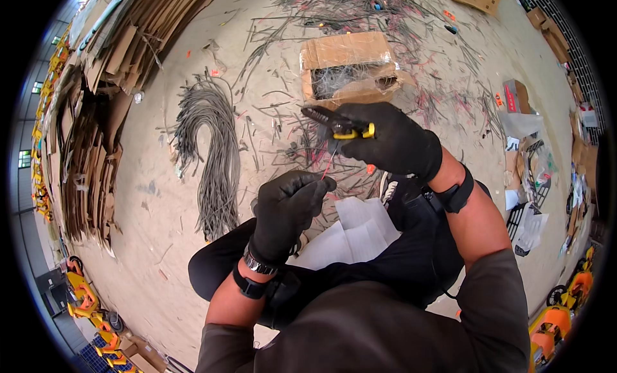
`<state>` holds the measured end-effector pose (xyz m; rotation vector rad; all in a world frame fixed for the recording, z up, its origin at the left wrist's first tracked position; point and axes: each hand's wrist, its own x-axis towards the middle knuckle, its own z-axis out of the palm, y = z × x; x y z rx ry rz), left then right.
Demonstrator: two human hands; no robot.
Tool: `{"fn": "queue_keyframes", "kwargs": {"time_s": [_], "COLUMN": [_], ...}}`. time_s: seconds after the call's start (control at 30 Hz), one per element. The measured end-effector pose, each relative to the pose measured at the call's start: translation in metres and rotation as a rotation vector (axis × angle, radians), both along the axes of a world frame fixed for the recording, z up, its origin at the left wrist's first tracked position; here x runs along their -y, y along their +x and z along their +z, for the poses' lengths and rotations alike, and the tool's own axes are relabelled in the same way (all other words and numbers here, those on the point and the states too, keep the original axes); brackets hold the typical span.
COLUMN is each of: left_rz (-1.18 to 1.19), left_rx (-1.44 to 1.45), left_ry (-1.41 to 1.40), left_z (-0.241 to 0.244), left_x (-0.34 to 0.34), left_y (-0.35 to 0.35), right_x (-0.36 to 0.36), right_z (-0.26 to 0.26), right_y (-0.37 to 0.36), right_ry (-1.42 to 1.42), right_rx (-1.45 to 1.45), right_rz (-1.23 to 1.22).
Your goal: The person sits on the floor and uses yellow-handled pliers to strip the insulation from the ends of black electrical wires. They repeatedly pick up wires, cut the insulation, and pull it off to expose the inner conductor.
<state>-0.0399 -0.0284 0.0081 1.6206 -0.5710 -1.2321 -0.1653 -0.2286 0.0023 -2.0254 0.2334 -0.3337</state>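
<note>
My left hand [289, 211], in a black glove, pinches a thin red wire [327, 168] between thumb and forefinger. The wire rises from those fingertips towards my right hand [393, 137], also gloved in black. In that hand is a plier-like hand tool [332, 121], probably a wire stripper, with a black head and yellow parts. Its head points left, above the litter of wire. Whether its jaws touch the wire cannot be seen, since the glove hides the wire's upper end. White foam sheeting [347, 235] lies between my legs, below both hands.
A long bundle of grey cables [214, 156] lies bent on the floor at left. Ahead stands a torn cardboard box [344, 52] holding clear plastic. Grey and red wire scraps [356, 6] litter the floor. Flattened cardboard [91, 166] is stacked at far left; packaging [525, 180] lies right.
</note>
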Motion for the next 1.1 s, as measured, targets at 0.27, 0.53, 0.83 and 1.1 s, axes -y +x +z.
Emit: {"fn": "queue_keyframes", "kwargs": {"time_s": [0.27,0.53,0.83,1.1], "left_rz": [0.037,0.064,0.401,0.296], "left_rx": [-0.034,0.475,-0.122,-0.044], "left_ry": [0.04,-0.167,-0.175,-0.113], "left_z": [-0.005,-0.011,-0.012,-0.01], "left_x": [0.001,0.002,0.004,0.004], "left_y": [-0.009,0.009,0.008,-0.005], "right_x": [0.006,0.016,-0.005,-0.025], "right_z": [-0.015,-0.017,-0.036,-0.033], "right_y": [-0.004,-0.012,-0.016,-0.004], "right_ry": [0.029,-0.243,-0.35,-0.424], "right_rx": [0.01,0.113,-0.17,-0.107], "right_rz": [-0.08,-0.163,-0.02,0.028]}}
